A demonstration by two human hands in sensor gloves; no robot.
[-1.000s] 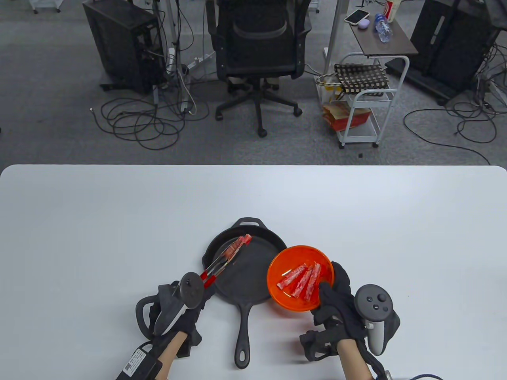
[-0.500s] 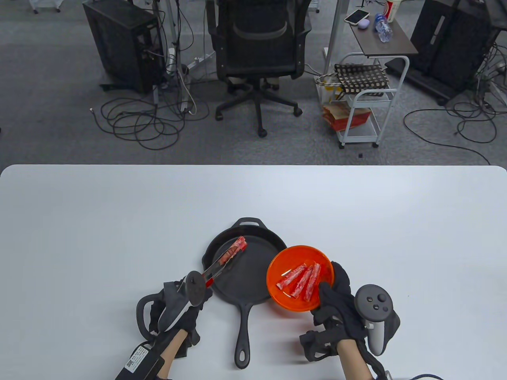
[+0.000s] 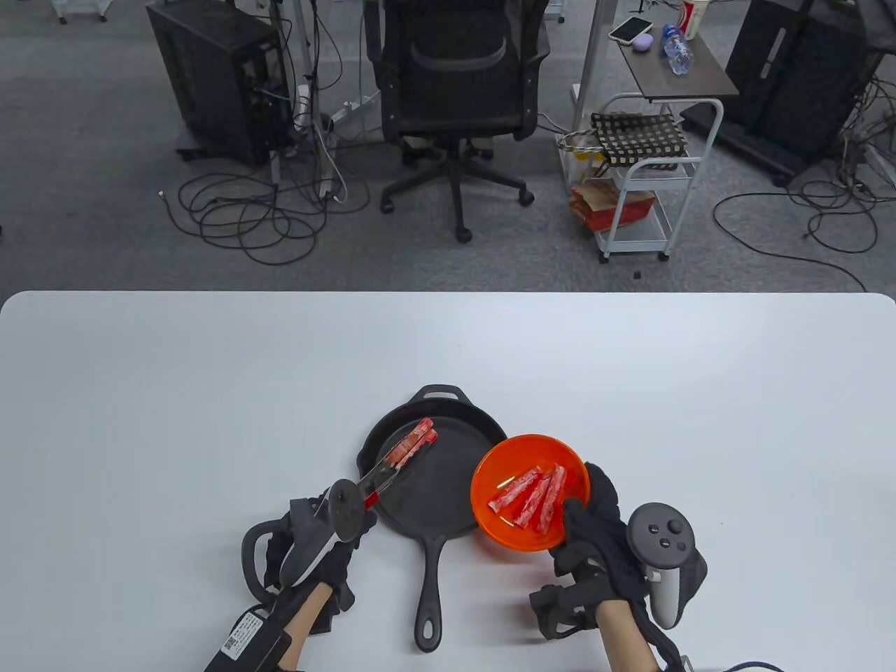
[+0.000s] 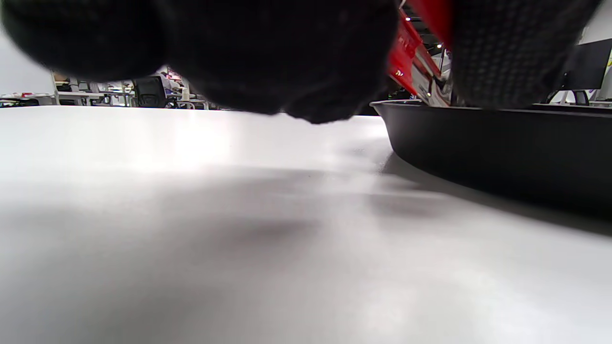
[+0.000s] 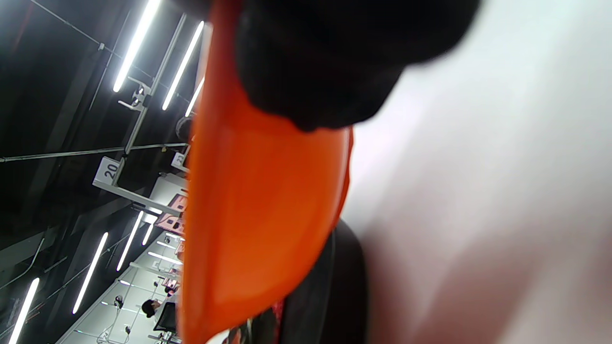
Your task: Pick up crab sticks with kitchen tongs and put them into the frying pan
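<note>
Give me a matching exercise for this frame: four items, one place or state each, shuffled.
Items:
1. kitchen tongs
2. orange bowl
3. frying pan
4. crab stick at the tong tips

Places or states:
A. held at the rim by the right hand
B. resting on the white table, handle toward the person
C. gripped by the left hand
D. over the pan's far left side

Pairs: 1-C, 2-A, 3-B, 4-D

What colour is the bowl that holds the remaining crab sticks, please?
The bowl is translucent orange, clearest in the table view.
</note>
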